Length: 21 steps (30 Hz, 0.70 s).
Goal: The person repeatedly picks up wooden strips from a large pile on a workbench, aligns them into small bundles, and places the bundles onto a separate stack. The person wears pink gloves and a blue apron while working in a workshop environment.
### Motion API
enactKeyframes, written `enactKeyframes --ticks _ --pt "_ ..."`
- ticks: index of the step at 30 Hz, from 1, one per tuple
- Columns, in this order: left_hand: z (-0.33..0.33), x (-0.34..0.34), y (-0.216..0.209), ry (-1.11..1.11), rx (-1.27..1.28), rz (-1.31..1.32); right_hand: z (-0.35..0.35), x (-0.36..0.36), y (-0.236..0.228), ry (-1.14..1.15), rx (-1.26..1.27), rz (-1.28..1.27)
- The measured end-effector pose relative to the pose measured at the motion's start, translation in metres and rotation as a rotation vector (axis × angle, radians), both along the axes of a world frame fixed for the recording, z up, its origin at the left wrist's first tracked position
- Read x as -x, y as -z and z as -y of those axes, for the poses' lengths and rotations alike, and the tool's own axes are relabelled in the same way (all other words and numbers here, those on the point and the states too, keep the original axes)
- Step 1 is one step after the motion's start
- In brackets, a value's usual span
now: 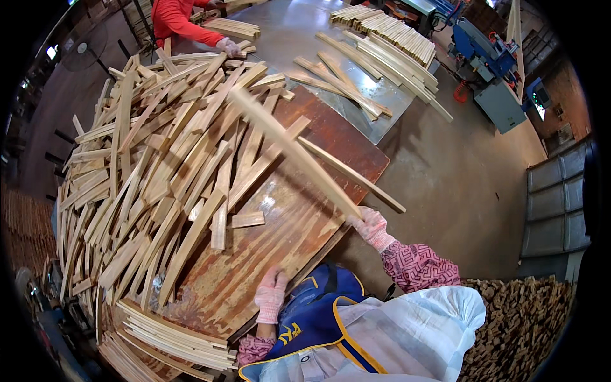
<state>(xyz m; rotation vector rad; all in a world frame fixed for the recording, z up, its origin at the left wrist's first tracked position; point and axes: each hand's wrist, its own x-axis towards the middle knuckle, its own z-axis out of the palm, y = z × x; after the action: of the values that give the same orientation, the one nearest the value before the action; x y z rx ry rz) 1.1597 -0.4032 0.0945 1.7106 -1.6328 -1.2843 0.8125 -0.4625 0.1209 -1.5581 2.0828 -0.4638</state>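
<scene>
My right hand, in a pink-and-white knitted glove, grips the near end of a long wooden strip. The strip is raised, slants up to the left over the table, and is blurred by motion. My left hand, gloved alike, rests by the near edge of the wooden tabletop with nothing visible in it. Its fingers are loosely bent, the thumb a little apart. A large jumbled heap of wooden strips covers the tabletop's left side. One thin strip juts past the right edge.
Straight strips lie stacked at the near left. Beyond the tabletop, a metal table bears more strips and a neat row. A co-worker's red sleeve reaches in there. A blue machine stands far right; stacked wood lies near right.
</scene>
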Motion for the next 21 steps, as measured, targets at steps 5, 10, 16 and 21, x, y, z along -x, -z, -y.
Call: enactKeyframes --ticks 5,10,16,21 --pt "0.045 0.055 -0.037 0.279 0.034 0.163 0.07 0.127 0.013 0.156 0.029 -0.544" --pt "0.025 0.026 -0.019 0.026 -0.077 0.282 0.194 0.249 -0.059 0.641 0.169 -0.627" --pt "-0.056 -0.002 -0.001 -0.08 0.183 0.48 0.221 0.093 -0.002 -0.253 0.365 -0.157" --pt "-0.108 -0.047 -0.031 -0.562 0.13 0.627 0.054 -0.152 0.063 -0.72 0.086 0.559"
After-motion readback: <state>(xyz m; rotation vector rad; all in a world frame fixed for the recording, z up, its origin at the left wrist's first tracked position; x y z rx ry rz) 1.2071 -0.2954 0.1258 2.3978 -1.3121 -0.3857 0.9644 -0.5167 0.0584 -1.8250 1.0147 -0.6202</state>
